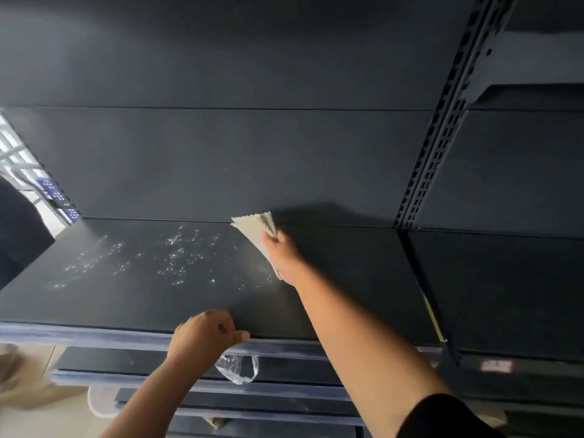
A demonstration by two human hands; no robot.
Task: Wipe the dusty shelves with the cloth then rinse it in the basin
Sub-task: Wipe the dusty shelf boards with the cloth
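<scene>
Right hand [282,257] hides the cloth's [252,229] near part. Label [495,365] at near right too blurred to read. Lower shelves [196,363] cut off by bottom edge.

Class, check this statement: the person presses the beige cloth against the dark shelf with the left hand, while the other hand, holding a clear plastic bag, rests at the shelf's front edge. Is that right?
Not quite. The head view shows the right hand pressing the beige cloth on the dark shelf. The left hand, holding the clear plastic bag, rests at the front edge.
</scene>
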